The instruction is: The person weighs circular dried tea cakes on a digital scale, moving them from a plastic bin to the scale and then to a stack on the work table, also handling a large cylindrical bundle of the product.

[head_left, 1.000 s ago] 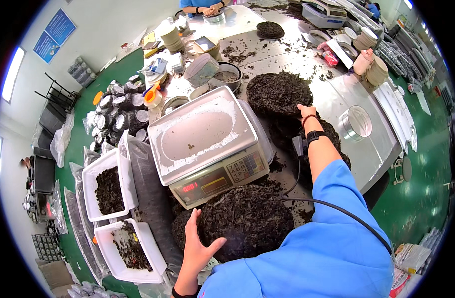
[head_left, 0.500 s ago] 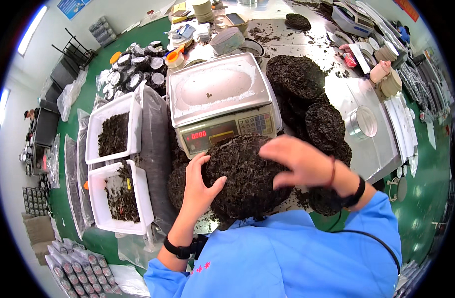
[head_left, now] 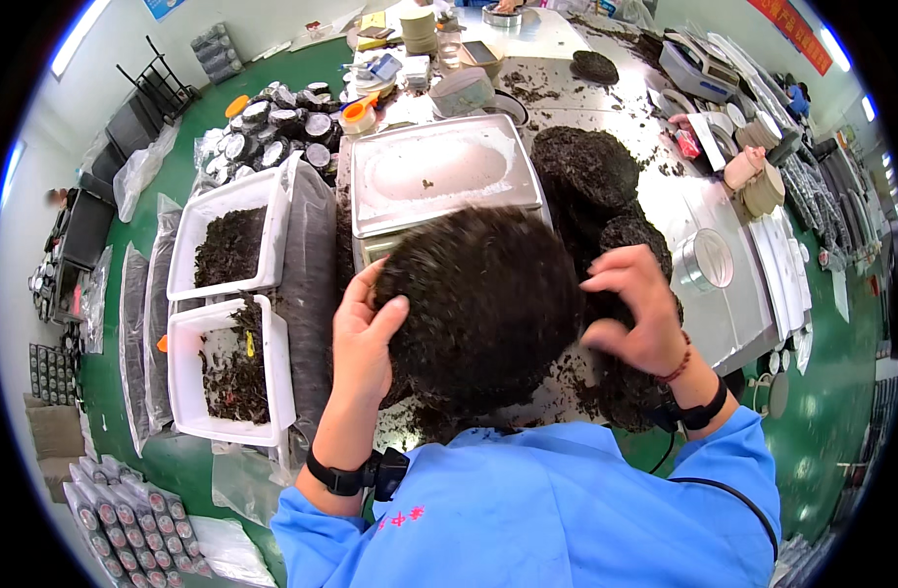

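Note:
A large round cake of dark, pressed dried leaf, like seaweed (head_left: 478, 304), is raised in front of me and smeared by motion. My left hand (head_left: 363, 328) grips its left edge, thumb on the near face and fingers behind. Just off its right edge, my right hand (head_left: 637, 312) is open, fingers and thumb apart, holding nothing. Behind the cake stands a weighing scale (head_left: 444, 171) with a bare metal pan carrying a small crumb; the cake covers most of its display panel. More dark cakes (head_left: 586, 176) are piled to the right of the scale.
Two white bins (head_left: 284, 235) with loose dark flakes stand at left, beside a long dark-filled plastic bag (head_left: 312, 284). A metal ring (head_left: 704, 260) rests on the table at right. An orange tape roll (head_left: 358, 113) and a lone cake (head_left: 594, 67) lie farther back.
The cake has been lifted and tilted up toward the scale, now hiding its display. My left hand has risen with it. My right hand has moved right, off the cake.

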